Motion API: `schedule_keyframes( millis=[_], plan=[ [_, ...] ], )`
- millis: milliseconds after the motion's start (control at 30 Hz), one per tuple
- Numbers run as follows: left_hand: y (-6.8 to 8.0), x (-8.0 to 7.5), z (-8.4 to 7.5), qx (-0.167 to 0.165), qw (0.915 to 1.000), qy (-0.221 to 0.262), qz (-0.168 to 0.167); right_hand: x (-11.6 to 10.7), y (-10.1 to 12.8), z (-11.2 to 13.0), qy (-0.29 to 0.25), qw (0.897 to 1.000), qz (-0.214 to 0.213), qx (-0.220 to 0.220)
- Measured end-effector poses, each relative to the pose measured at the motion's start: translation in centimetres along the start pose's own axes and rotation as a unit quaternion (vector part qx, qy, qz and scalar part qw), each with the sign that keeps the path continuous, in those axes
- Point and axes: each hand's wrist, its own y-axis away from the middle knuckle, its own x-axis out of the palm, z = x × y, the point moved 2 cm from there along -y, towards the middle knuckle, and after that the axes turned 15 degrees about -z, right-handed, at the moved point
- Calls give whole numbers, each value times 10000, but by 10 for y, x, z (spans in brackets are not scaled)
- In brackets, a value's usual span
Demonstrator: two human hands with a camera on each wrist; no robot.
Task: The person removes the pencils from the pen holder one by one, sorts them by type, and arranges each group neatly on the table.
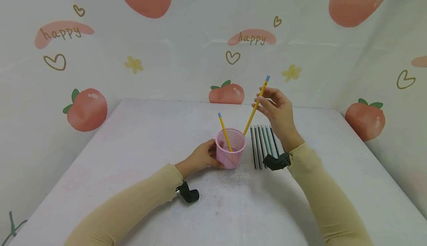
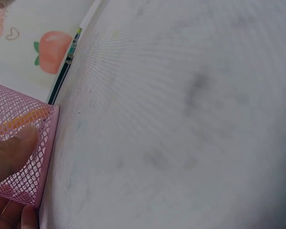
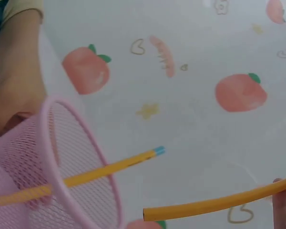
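Observation:
A pink mesh pencil cup (image 1: 231, 160) stands upright on the table, with one yellow pencil (image 1: 225, 129) with a blue end leaning inside it. My left hand (image 1: 203, 155) grips the cup from its left side, the thumb (image 2: 12, 155) against the mesh in the left wrist view. Up and to the right of the cup, my right hand (image 1: 278, 108) pinches a second yellow pencil (image 1: 255, 107), blue end up. The lower end of this pencil is close to the cup's right rim; in the right wrist view that end (image 3: 150, 214) is outside the cup opening.
Several dark and green pencils (image 1: 258, 146) lie side by side on the white table (image 1: 160, 134), right of the cup and partly behind the right wrist. A backdrop (image 1: 186, 53) with printed fruit rises behind the table. A thin green object (image 1: 13, 227) shows at the lower left.

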Motion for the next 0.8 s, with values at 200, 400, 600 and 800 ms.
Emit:
schedule_keyframes(
  millis=[200,400,600,800],
  plan=[
    [0,0,0,-123,9999,21,-63,-14,-7,15,-329,9991,-241,-78],
    [0,1,0,-113,9999,107,-64,-32,-12,21,-436,9981,-385,-208],
    [0,1,0,-157,9998,109,-28,-50,-16,19,-156,9979,-554,-293],
    [0,1,0,-151,9998,90,-44,-73,-23,14,135,9971,-717,-217]
  ],
)
